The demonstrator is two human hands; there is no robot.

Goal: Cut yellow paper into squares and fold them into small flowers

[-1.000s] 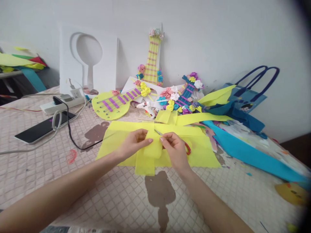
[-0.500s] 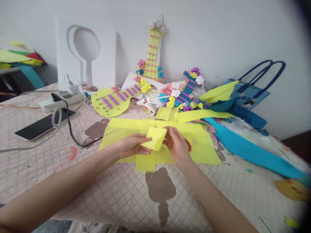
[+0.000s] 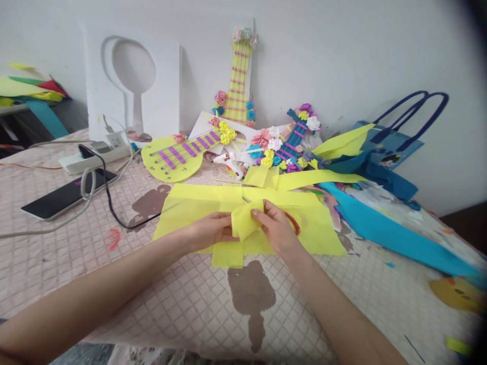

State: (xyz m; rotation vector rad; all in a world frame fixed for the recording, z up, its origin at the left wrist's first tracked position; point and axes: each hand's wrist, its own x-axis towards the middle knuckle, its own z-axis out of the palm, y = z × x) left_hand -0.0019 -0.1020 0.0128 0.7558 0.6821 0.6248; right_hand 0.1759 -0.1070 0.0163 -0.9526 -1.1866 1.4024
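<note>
A folded piece of yellow crepe paper (image 3: 245, 219) is held up between both hands, its layers bending and loosely curled. My left hand (image 3: 213, 229) grips its left edge, the thumb partly hidden behind the paper. On the other side, my right hand (image 3: 277, 223) pinches its upper right corner between thumb and fingers. Beneath them lies a larger yellow sheet (image 3: 182, 213), with a narrow yellow strip (image 3: 227, 256) across it. Scissors with a red handle (image 3: 292, 223) rest on the sheet beside my right hand, mostly covered.
Behind stand a yellow guitar-shaped craft (image 3: 173, 159), a hot glue gun (image 3: 230, 163) and several paper flowers (image 3: 266, 139). At left are a black tablet-like device (image 3: 68, 195) and a power strip (image 3: 93, 157) with cables. A blue paper strip (image 3: 391, 233) and a blue bag (image 3: 399, 147) occupy the right.
The folded yellow paper has turned and buckled from a flat square into a curled shape. My right thumb has come onto its front face, and more of the scissors shows.
</note>
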